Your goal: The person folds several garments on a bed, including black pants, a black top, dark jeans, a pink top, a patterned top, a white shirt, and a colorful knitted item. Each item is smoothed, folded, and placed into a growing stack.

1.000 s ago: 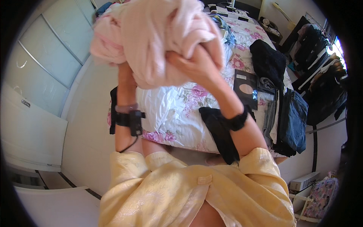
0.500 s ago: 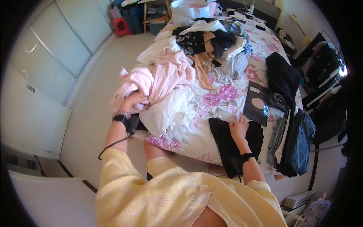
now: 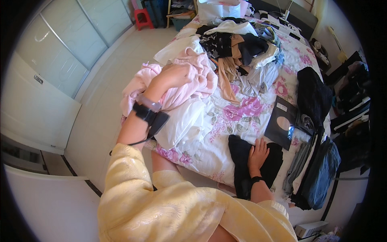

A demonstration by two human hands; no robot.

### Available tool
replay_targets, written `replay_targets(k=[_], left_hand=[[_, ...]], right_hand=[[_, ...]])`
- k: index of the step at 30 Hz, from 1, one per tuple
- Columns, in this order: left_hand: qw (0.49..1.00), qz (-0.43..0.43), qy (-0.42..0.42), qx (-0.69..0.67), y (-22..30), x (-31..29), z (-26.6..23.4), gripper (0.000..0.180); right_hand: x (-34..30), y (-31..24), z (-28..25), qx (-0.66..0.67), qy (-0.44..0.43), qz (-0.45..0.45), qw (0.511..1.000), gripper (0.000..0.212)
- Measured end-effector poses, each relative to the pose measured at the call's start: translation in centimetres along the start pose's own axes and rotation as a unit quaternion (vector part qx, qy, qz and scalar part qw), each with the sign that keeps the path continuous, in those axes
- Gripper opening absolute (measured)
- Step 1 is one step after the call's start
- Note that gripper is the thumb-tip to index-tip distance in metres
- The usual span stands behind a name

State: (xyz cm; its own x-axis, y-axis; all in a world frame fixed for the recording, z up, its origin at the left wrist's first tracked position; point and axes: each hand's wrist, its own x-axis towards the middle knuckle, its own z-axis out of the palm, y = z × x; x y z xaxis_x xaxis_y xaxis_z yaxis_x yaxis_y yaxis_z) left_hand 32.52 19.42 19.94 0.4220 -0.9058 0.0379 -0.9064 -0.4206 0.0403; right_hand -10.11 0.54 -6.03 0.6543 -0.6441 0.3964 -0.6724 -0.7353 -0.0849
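My left hand [image 3: 177, 76] is closed on the fluffy pink garment [image 3: 201, 82] at the left side of the bed; its fingertips are partly hidden in the folds. White clothing [image 3: 181, 127] lies bunched just below the pink one. Flat on a folded black garment [image 3: 240, 161] near the bed's front edge rests my right hand [image 3: 258, 155], its fingers stretched out and holding nothing. Just beyond that hand is a flat black package [image 3: 278, 117] with a pale round patch.
A mixed clothes heap [image 3: 246, 48] covers the bed's far middle. Jeans [image 3: 322, 177] and a dark knitted garment [image 3: 312, 88] lie along the right edge, beside a clothes rack [image 3: 354, 109]. A white bag [image 3: 217, 10] and a red stool [image 3: 143, 19] stand farther off.
My left hand has moved up and right across the pink garment. My right hand has slid slightly nearer and now lies flatter on the black garment. The view has shifted a little.
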Motion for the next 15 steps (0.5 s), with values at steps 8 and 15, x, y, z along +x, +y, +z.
replay_targets(k=[8,15], left_hand=[[0.980,-0.077,0.165,-0.075,-1.0,20.0,11.2,0.031],[0.973,-0.158,0.166,-0.008,0.7,30.4,16.7,0.077]], right_hand=[[0.1,0.1,0.7,0.043,-0.021,0.018,0.999,0.045],[0.4,0.4,2.3,0.050,-0.032,0.019,0.998,0.047]])
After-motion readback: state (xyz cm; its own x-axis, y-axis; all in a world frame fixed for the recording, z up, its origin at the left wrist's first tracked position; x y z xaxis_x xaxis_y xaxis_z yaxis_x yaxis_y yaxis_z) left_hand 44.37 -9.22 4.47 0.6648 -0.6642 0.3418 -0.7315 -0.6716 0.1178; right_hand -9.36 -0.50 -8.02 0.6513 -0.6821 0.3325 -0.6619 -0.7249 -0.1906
